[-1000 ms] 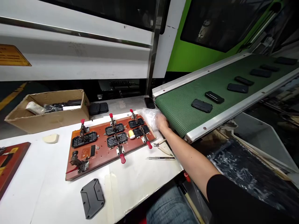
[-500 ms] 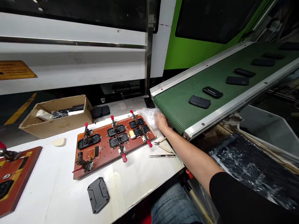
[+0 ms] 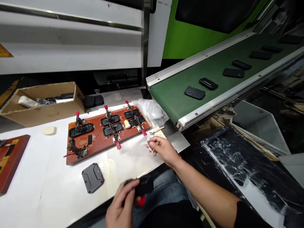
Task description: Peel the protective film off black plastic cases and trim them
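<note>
Holding a black part (image 3: 142, 186) low over the lap, at the near edge of the table (image 3: 42, 190), the left hand (image 3: 122, 205) has fingers curled around the part's end, thumb on top; closed on it. Right hand (image 3: 161, 150) sits over the table just in front of the jig (image 3: 106, 134), fingers pinched on a thin clear bag (image 3: 148, 144); bag is see-through, so its edges are hard to make out, and whether it's empty can't be told. More clear plastic (image 3: 153, 110) lies bunched at the jig's far right corner, by the conveyor (image 3: 173, 95) end. Progress, judging by layout: part is in hand and bag is in hand, but part is not in the bag; the two are apart, part nearer the body, bag further out on the table. Jig has black pieces sitting in its nests with red-handled clamps (image 3: 117, 144) beside them. One grey cover (image 3: 92, 177) lies loose on the table near the left hand, untouched. Conveyor carries several black parts (image 3: 194, 92) in a row, none picked. Cardboard box (image 3: 42, 101) at back left holds mixed items. Black film-covered bin (image 3: 242, 158) sits right of the lap. So bagging looks barely begun; lots of pieces left on the belt.
</note>
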Demonstrator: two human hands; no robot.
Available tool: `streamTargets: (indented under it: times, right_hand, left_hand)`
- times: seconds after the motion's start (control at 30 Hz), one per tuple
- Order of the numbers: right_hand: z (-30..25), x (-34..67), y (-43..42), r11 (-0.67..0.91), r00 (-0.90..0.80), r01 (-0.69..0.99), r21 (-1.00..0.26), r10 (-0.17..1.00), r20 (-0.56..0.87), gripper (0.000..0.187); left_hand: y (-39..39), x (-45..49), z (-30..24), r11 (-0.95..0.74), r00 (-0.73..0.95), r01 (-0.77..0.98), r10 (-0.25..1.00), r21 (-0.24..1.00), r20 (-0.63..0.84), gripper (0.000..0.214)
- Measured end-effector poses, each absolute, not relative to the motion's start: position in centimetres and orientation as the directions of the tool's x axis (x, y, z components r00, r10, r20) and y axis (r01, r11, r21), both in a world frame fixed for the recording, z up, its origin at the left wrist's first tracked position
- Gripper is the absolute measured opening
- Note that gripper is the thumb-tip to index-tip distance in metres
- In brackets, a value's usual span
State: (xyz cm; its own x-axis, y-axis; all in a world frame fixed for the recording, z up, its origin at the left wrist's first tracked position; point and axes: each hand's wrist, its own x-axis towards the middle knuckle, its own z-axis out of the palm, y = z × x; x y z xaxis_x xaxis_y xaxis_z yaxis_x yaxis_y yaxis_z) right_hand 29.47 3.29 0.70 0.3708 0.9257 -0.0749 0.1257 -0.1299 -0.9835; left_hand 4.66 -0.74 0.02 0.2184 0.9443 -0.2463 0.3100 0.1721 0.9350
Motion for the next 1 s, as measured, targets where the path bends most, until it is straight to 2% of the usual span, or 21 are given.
streamTargets:
  times: [0.1, 0.2, 0.33, 0.4, 0.47, 0.57, 0.63, 0.67, 0.73, 0.77, 0.83, 0.9, 1.0]
  right_hand:
    - [0.9, 26.3, 1.5, -0.120, 0.275, -0.032, -0.992, 0.953, -0.125, 0.039]
    - [1.3, 24.6, 0.8, -0.097, 0.263, -0.005, -0.995, 0.960, -0.095, 0.027]
    - [1.5, 23.7, 0.6, -0.143, 0.033, -0.085, -0.986, 0.989, -0.147, 0.028]
    - [1.5, 23.4, 0.6, -0.196, -0.103, -0.143, -0.970, 0.978, -0.183, 0.032]
    - [1.2, 23.1, 0.6, -0.223, -0.136, -0.194, -0.955, 0.970, -0.199, 0.035]
    - [0.7, 22.7, 0.8, -0.218, 0.018, -0.280, -0.935, 0.973, -0.232, 0.036]
    - [0.5, 22.8, 1.0, -0.187, 0.152, -0.300, -0.935, 0.959, -0.241, 0.034]
    - [0.5, 23.0, 1.0, -0.171, 0.201, -0.283, -0.944, 0.951, -0.233, 0.033]
    - [0.7, 23.2, 1.1, -0.136, 0.267, -0.185, -0.973, 0.946, -0.183, 0.030]
    - [0.9, 23.2, 1.0, -0.116, 0.291, -0.112, -0.987, 0.946, -0.144, 0.028]
    - [1.4, 22.9, 0.7, -0.063, 0.306, 0.051, -0.997, 0.951, -0.045, 0.022]
    - [2.1, 22.3, 0.4, 0.017, 0.223, 0.169, -0.985, 0.973, 0.055, 0.015]
    - [2.9, 21.7, 0.2, 0.086, -0.016, 0.142, -0.986, 0.996, 0.085, 0.013]
  left_hand:
    - [0.7, 5.8, 1.7, 0.025, 0.267, 0.372, 0.955, 0.928, -0.133, 0.039]
    - [1.1, 6.3, 2.8, -0.107, 0.223, 0.430, 0.975, 0.897, 0.009, 0.032]
    - [1.0, 5.8, 2.7, -0.131, 0.163, 0.423, 0.984, 0.896, 0.067, 0.028]
    - [1.3, 5.3, 2.2, -0.100, 0.160, 0.391, 0.986, 0.915, 0.040, 0.024]
    - [1.6, 4.8, 1.4, -0.005, 0.168, 0.335, 0.984, 0.942, -0.055, 0.024]
    - [1.9, 4.0, 0.1, 0.237, 0.132, 0.220, 0.954, 0.946, -0.270, 0.036]
    - [1.6, 3.4, -0.1, 0.325, 0.034, 0.189, 0.941, 0.927, -0.337, 0.041]
    - [1.3, 3.0, 0.2, 0.302, -0.045, 0.223, 0.953, 0.927, -0.300, 0.040]
    - [0.7, 2.4, 1.5, 0.143, -0.193, 0.377, 0.978, 0.915, -0.073, 0.032]
    - [0.4, 2.1, 2.3, 0.033, -0.219, 0.470, 0.973, 0.882, 0.080, 0.027]
    - [0.1, 2.0, 3.8, -0.161, -0.122, 0.602, 0.949, 0.782, 0.289, 0.024]
    - [0.3, 2.3, 4.6, -0.244, 0.035, 0.619, 0.958, 0.747, 0.284, 0.028]
    - [1.2, 2.9, 4.3, -0.184, 0.192, 0.531, 0.977, 0.827, 0.094, 0.026]
